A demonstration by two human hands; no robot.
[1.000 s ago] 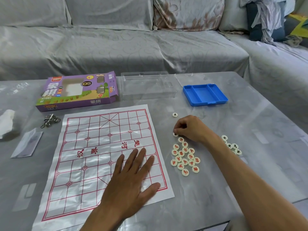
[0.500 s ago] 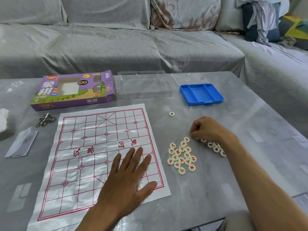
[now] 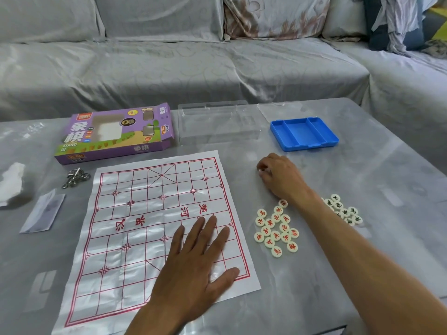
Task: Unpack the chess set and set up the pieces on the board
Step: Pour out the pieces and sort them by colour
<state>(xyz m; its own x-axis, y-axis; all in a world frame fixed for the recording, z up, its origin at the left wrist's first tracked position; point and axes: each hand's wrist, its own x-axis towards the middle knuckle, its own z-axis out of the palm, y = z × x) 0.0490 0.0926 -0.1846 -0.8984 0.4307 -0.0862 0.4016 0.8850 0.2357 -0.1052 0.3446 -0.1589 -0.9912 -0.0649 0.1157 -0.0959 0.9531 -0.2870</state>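
Observation:
The paper xiangqi board (image 3: 135, 228), white with red lines, lies flat on the grey table. My left hand (image 3: 193, 264) presses on its near right part with straight, spread fingers. Right of the board sits a cluster of several cream discs with red characters (image 3: 277, 230). Farther right, partly behind my forearm, is a cluster with black characters (image 3: 343, 211). My right hand (image 3: 278, 175) is beyond the red cluster, fingers curled down, its fingertips pinching a single cream piece (image 3: 260, 169) on the table.
At the back stand the purple game box (image 3: 116, 134), a clear plastic case (image 3: 217, 124) with its lid, and a blue divided tray (image 3: 303, 134). On the left lie a metal ring puzzle (image 3: 75, 177), a crumpled tissue (image 3: 9, 184) and a plastic sleeve (image 3: 43, 211). A grey sofa stands behind.
My right hand went from the red cluster to the black cluster, then forward and left onto the lone piece. My left hand has stayed flat on the board.

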